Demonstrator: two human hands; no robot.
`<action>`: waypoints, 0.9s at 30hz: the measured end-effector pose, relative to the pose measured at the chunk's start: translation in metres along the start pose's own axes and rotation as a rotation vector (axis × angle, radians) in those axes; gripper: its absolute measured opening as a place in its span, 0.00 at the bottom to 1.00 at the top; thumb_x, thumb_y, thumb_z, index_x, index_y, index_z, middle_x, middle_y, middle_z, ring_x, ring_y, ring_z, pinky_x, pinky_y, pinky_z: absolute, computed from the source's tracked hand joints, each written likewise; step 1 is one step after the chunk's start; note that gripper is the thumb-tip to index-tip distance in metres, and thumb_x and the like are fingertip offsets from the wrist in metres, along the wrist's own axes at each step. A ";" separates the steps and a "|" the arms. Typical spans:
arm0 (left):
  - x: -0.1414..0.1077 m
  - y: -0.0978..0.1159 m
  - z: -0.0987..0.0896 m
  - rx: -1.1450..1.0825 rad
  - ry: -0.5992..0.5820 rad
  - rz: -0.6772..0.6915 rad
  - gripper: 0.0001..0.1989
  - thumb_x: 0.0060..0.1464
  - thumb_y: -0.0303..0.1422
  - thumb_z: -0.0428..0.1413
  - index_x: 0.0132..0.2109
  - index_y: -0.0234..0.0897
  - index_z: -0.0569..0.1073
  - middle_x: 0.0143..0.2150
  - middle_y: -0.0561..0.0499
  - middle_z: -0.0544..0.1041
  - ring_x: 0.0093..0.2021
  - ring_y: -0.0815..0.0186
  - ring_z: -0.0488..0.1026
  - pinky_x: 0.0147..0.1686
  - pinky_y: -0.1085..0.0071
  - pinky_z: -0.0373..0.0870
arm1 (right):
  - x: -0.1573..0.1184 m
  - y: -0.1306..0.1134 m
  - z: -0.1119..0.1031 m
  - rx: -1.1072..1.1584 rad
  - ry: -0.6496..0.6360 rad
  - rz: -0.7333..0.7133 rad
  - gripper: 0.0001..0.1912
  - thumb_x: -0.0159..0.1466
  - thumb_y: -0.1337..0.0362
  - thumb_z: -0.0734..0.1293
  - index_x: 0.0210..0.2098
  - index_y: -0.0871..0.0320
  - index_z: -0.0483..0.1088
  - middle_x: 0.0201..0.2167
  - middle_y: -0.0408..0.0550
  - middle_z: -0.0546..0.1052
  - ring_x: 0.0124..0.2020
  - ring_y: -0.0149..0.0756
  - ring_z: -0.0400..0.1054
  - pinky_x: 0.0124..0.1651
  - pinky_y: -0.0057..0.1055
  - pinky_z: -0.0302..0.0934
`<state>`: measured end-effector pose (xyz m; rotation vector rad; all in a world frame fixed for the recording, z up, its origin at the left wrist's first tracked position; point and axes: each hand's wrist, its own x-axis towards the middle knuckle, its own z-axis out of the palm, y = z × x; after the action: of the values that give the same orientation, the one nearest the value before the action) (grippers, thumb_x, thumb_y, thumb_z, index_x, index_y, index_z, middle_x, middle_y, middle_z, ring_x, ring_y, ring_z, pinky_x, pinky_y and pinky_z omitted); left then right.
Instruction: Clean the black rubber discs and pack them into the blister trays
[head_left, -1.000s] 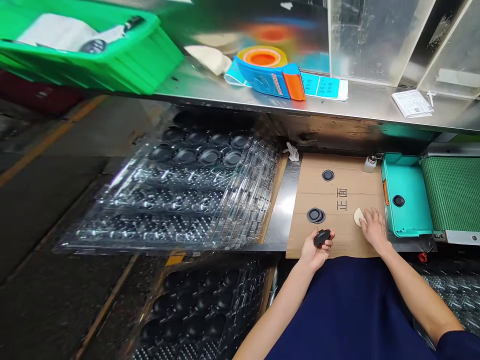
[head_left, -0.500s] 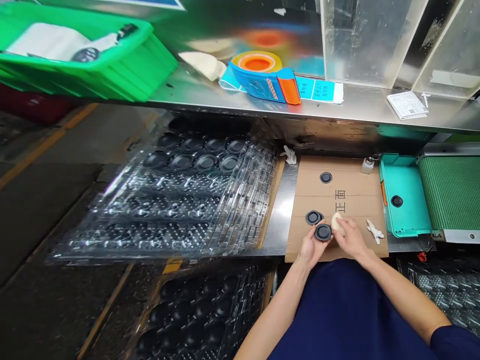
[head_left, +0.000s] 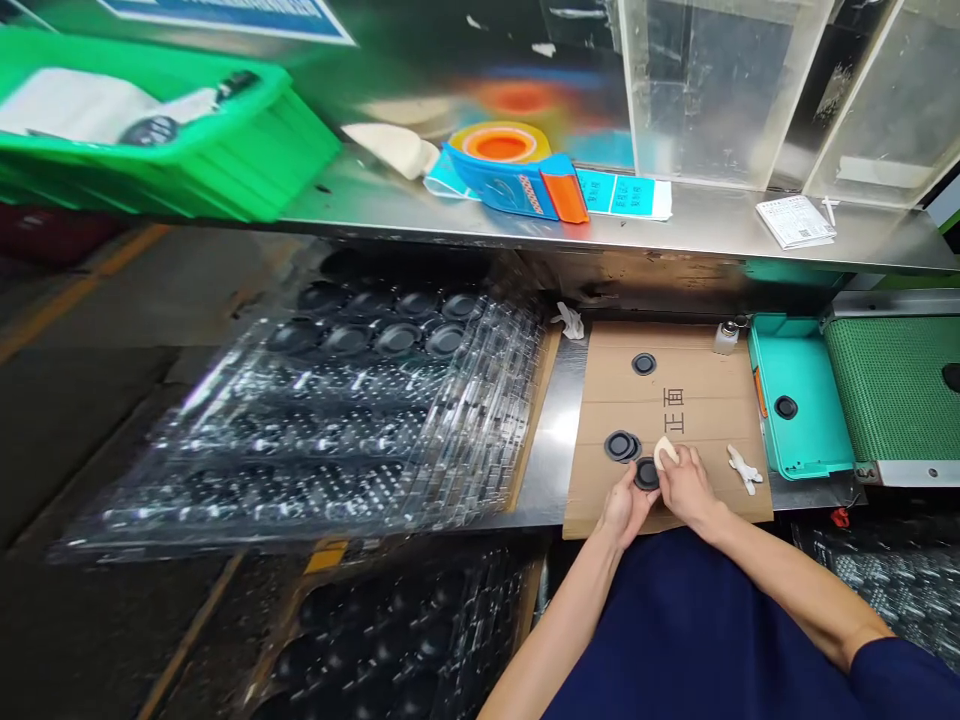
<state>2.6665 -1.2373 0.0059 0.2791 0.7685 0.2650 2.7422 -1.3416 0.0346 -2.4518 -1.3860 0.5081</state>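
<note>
My left hand (head_left: 624, 508) holds a round black part (head_left: 646, 474) by its edge, low over the cardboard sheet (head_left: 607, 385). In my right hand (head_left: 686, 487) is a cream-coloured pad (head_left: 664, 452), its fingers closed on it and its lower end at the black part's right side. Two overlapping black discs (head_left: 619, 446) lie just to the upper left of my hands. Another black disc (head_left: 644, 364) rests alone farther back on the cardboard. A crumpled white cloth (head_left: 744, 470) lies to the right of my right hand.
Clear trays with black parts (head_left: 397, 340) are stacked at the left. A teal bin (head_left: 814, 440) holds one disc, beside a green conveyor (head_left: 885, 400) carrying a dark part. A small bottle (head_left: 726, 338) stands at the back. The shelf holds a tape dispenser (head_left: 517, 180) and green bin (head_left: 225, 160).
The pad in my right hand has come down against the black part. A dark part has come into view on the conveyor. The whole view has shifted slightly.
</note>
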 end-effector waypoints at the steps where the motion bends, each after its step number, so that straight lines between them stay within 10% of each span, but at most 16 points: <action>1: 0.000 0.000 -0.001 0.008 -0.011 -0.009 0.17 0.70 0.35 0.47 0.53 0.29 0.75 0.54 0.38 0.78 0.56 0.58 0.75 0.57 0.64 0.72 | -0.001 0.001 0.003 -0.005 0.003 -0.036 0.22 0.70 0.65 0.59 0.63 0.58 0.66 0.57 0.61 0.66 0.55 0.49 0.59 0.58 0.44 0.61; 10: -0.009 0.032 -0.001 -0.094 -0.075 -0.060 0.20 0.68 0.36 0.49 0.59 0.26 0.70 0.59 0.30 0.73 0.59 0.49 0.73 0.50 0.60 0.76 | 0.021 0.070 -0.011 -0.086 0.068 0.138 0.20 0.70 0.64 0.60 0.59 0.58 0.70 0.53 0.59 0.71 0.54 0.48 0.62 0.58 0.39 0.58; 16: -0.024 0.044 0.007 -0.048 -0.197 -0.079 0.23 0.65 0.36 0.50 0.62 0.28 0.67 0.61 0.30 0.71 0.58 0.49 0.73 0.47 0.62 0.75 | 0.008 0.097 0.033 -0.052 0.178 0.093 0.21 0.71 0.63 0.60 0.61 0.55 0.68 0.57 0.56 0.69 0.54 0.46 0.62 0.59 0.40 0.57; 27: -0.059 0.041 0.048 1.208 0.039 1.170 0.47 0.52 0.36 0.68 0.71 0.42 0.51 0.60 0.41 0.74 0.61 0.57 0.71 0.64 0.54 0.64 | 0.002 0.125 0.070 -0.075 0.346 -0.053 0.23 0.73 0.61 0.59 0.66 0.51 0.63 0.59 0.55 0.66 0.53 0.46 0.61 0.59 0.44 0.57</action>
<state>2.6546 -1.2263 0.0903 1.8895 0.6460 0.8856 2.8084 -1.3974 -0.0790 -2.4064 -1.3377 0.0150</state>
